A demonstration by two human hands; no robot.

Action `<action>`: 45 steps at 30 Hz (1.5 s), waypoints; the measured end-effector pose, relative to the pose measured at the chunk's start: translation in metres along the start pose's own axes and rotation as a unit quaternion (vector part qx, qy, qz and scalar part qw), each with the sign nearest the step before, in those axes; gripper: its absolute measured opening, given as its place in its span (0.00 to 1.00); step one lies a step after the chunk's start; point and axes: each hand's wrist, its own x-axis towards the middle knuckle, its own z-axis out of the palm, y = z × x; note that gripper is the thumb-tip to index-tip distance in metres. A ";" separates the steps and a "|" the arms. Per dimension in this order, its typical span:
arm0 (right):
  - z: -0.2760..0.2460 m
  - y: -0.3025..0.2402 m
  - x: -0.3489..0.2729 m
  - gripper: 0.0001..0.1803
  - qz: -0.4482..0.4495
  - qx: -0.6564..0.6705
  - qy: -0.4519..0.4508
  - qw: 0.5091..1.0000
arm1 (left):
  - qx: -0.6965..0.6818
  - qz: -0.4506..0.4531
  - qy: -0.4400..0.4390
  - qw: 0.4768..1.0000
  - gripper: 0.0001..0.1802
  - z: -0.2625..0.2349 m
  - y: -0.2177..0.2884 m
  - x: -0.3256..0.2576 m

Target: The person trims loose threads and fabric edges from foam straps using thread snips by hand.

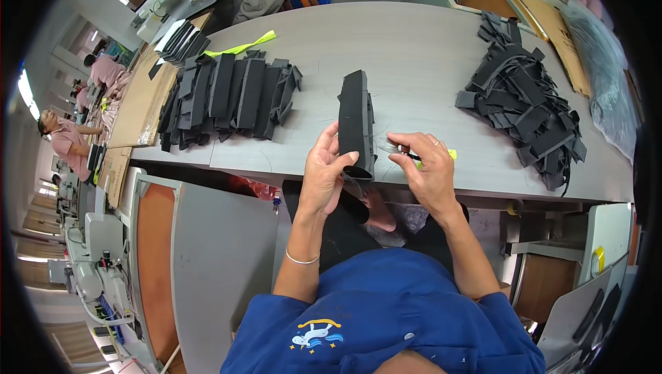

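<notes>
My left hand [325, 170] grips the lower end of a stack of black fabric strips [354, 115], thumb in front and fingers behind, and the stack stands nearly upright at the table's near edge. Just to its right, my right hand [427, 167] pinches small thread snips [394, 148]; their metal tip points toward the strips and the fingers cover most of the rest. A bit of bright yellow-green [452, 155] shows behind the right hand, and I cannot tell what it belongs to. Loose threads lie around both hands.
A row of bundled black strips [231, 95] lies on the left of the grey table [407, 43], beside a yellow-green ribbon [241, 46]. On the right is a loose heap of black strips [527, 98], with clear plastic [600, 64] beyond. Several people sit at other tables.
</notes>
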 end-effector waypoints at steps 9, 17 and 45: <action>0.010 -0.003 0.000 0.12 -0.024 -0.076 0.013 0.997 | 0.054 0.008 -0.018 0.998 0.32 0.005 -0.002 -0.006; 0.005 0.007 0.000 0.14 0.167 0.168 0.049 0.970 | 0.035 0.019 -0.053 0.998 0.38 0.004 0.000 -0.008; -0.127 -0.140 0.019 0.17 -0.279 0.698 -0.093 0.653 | 0.156 -0.003 -0.018 0.988 0.39 -0.034 -0.065 0.045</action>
